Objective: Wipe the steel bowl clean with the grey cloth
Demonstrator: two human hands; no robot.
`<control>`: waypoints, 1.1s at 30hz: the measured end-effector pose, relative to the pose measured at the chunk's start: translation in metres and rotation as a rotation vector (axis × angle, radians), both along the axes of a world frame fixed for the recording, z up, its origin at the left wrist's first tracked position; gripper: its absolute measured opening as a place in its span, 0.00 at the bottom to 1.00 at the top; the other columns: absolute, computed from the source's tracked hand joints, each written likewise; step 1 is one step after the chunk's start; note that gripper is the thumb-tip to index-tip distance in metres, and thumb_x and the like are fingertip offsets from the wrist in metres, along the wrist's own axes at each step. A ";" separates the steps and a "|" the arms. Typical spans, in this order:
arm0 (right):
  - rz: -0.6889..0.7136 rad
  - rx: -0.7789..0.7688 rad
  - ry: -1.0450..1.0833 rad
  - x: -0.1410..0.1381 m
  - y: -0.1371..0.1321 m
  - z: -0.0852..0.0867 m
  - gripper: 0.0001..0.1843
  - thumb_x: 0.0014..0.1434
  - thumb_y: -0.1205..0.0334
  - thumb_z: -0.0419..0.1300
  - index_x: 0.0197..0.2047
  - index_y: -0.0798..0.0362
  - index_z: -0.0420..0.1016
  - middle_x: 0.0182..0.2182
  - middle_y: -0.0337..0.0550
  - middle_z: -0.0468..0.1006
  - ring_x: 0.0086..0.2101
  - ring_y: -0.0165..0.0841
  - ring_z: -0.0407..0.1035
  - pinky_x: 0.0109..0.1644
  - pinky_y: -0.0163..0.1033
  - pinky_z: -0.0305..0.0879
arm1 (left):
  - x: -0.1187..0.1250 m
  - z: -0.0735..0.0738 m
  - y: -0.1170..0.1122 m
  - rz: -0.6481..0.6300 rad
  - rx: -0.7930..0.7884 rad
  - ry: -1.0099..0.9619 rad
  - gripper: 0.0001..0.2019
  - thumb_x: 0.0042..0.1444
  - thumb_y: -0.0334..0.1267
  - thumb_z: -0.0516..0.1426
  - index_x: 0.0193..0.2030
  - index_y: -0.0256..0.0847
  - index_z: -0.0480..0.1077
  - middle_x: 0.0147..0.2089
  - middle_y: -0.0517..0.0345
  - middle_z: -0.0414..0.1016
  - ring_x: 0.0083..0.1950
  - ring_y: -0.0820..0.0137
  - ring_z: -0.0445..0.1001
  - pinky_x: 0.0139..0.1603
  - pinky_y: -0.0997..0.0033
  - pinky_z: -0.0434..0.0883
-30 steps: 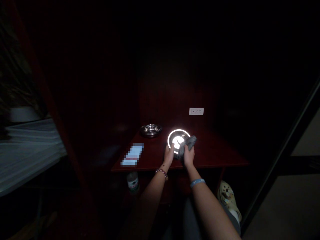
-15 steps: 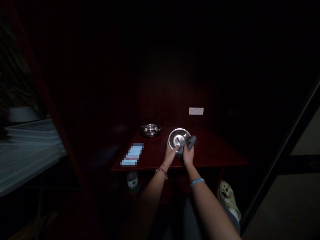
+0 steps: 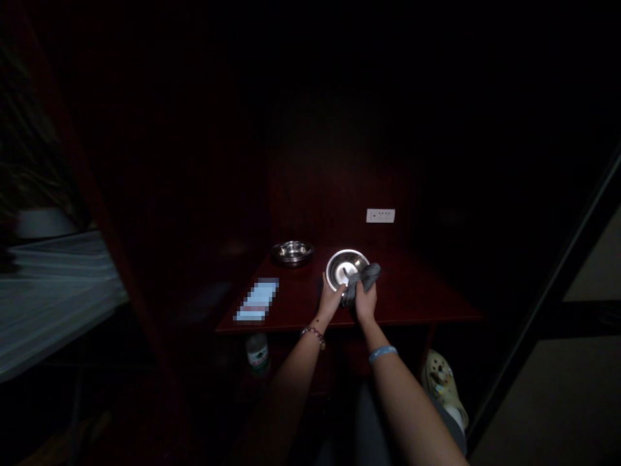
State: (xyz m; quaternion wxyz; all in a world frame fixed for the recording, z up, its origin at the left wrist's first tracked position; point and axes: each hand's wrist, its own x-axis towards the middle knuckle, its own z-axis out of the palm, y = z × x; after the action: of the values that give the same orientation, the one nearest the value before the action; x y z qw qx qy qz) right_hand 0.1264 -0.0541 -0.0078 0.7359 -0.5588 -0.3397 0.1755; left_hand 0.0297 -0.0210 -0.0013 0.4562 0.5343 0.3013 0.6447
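Where hands (image 3: 330,301) and grey cloth (image 3: 371,276) overlap it, metal bowl (image 3: 343,266) partly hidden.

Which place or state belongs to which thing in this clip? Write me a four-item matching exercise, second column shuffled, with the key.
Things
1. Gray cloth
2. Bright-rimmed bowl
3. Labeled bottle
4. White socket panel

Places and states
A. Below the tabletop's front edge in the picture, toward the left
B. On the dark red back wall
C. Gripped at the rim by the left hand
D. Bunched in the right hand

Pairs: 1-D, 2-C, 3-A, 4-B
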 end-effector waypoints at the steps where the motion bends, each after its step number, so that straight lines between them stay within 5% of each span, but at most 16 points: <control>1: 0.003 -0.001 0.000 0.000 0.001 0.000 0.30 0.54 0.51 0.56 0.58 0.55 0.70 0.51 0.52 0.79 0.51 0.47 0.74 0.57 0.49 0.67 | 0.000 0.000 0.000 0.001 -0.003 0.002 0.32 0.48 0.30 0.65 0.60 0.42 0.62 0.59 0.50 0.74 0.63 0.59 0.71 0.67 0.59 0.62; 21: 0.003 0.020 -0.028 0.001 0.002 -0.003 0.30 0.53 0.51 0.56 0.59 0.53 0.70 0.51 0.50 0.79 0.51 0.46 0.74 0.57 0.48 0.67 | -0.001 0.000 0.000 0.042 0.033 0.022 0.30 0.52 0.30 0.60 0.63 0.38 0.61 0.62 0.45 0.71 0.65 0.59 0.69 0.69 0.59 0.61; 33: -0.017 0.027 -0.037 0.002 0.006 -0.007 0.28 0.54 0.51 0.58 0.55 0.54 0.71 0.47 0.48 0.81 0.48 0.43 0.76 0.54 0.43 0.69 | -0.002 0.003 -0.003 0.094 -0.028 0.056 0.19 0.57 0.35 0.59 0.57 0.42 0.69 0.57 0.51 0.76 0.62 0.59 0.72 0.68 0.55 0.63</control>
State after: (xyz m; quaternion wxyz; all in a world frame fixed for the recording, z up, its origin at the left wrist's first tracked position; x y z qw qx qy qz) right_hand 0.1280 -0.0479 -0.0145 0.7385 -0.5548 -0.3508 0.1544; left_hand 0.0277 -0.0241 0.0021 0.4244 0.5308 0.3478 0.6459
